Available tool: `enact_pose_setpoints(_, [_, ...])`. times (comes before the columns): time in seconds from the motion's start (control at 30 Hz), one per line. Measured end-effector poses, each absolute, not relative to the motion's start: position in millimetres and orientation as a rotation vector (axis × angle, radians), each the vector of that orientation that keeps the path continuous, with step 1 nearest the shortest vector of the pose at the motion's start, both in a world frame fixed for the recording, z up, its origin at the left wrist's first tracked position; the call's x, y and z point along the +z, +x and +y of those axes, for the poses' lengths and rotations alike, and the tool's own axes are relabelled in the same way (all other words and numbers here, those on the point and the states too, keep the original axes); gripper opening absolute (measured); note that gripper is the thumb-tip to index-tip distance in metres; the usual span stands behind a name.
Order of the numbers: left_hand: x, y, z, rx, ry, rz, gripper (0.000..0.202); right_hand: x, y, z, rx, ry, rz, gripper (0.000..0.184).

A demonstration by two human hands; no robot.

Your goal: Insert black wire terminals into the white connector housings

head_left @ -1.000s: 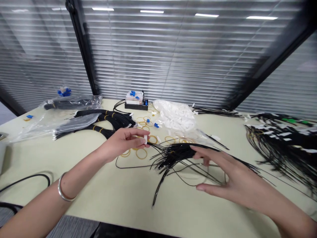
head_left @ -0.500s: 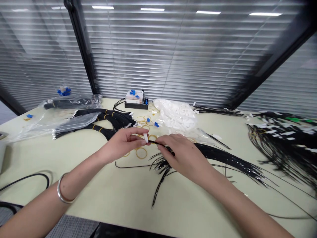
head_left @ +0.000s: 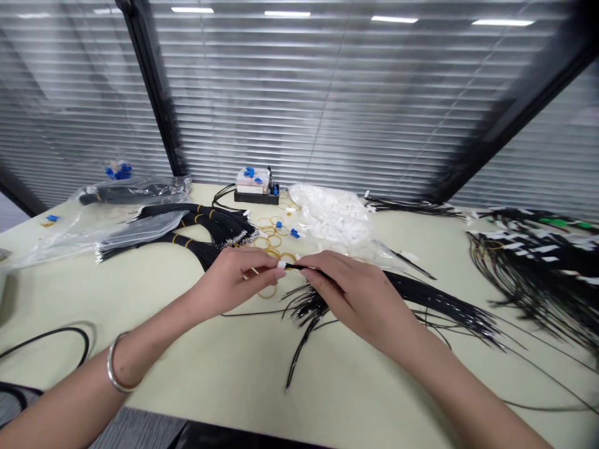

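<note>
Just beyond the left hand (head_left: 236, 282), banded black cables (head_left: 219, 231) lie on the worktop (head_left: 196, 374). That hand pinches a small white piece (head_left: 281, 265) at its fingertips. Black wire (head_left: 294, 267) spans from there to the right hand (head_left: 358, 290), gripped between thumb and fingers. Loose cables (head_left: 435, 294) extend rightward from under this hand; well right lies a white-tipped heap (head_left: 573, 265).

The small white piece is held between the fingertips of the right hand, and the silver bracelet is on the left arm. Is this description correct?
Not entirely. The head view shows the small white piece between the fingertips of the left hand, not the right hand. What you wrote about the silver bracelet is correct.
</note>
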State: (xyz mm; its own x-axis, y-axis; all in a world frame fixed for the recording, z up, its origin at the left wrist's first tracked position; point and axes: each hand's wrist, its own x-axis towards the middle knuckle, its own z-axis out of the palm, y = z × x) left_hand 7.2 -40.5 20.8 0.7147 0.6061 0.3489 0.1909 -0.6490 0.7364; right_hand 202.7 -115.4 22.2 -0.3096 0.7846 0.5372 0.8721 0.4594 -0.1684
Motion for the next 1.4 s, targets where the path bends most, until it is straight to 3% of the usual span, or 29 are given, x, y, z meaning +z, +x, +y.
enact_pose_setpoints(0.17, [25.4, 10.1, -47.1, 0.579, 1.746, 0.69, 0.021, 19.8, 205.4, -115.4, -0.466, -1.36, -2.199, 0.021])
enact_pose_setpoints(0.4, [26.0, 12.8, -48.3, 0.536, 1.558, 0.675, 0.013, 14.3, 205.0, -119.3, -0.806, -1.299, -2.167, 0.017])
enact_pose_setpoints(0.8, [25.7, 10.3, -53.9, 0.395, 1.564, 0.571, 0.017, 15.8, 189.8, -124.8, -0.257, -1.123, -1.972, 0.012])
enact_pose_setpoints(1.13, [27.2, 12.1, -58.7, 0.46, 1.577, 0.566, 0.011, 21.1, 189.4, -134.0, -0.429, -1.178, -1.984, 0.007])
enact_pose_setpoints(1.4, [25.8, 11.7, -53.4, 0.383, 1.438, 0.566, 0.011, 22.9, 195.3, -133.4, -0.079, -1.294, -1.907, 0.005])
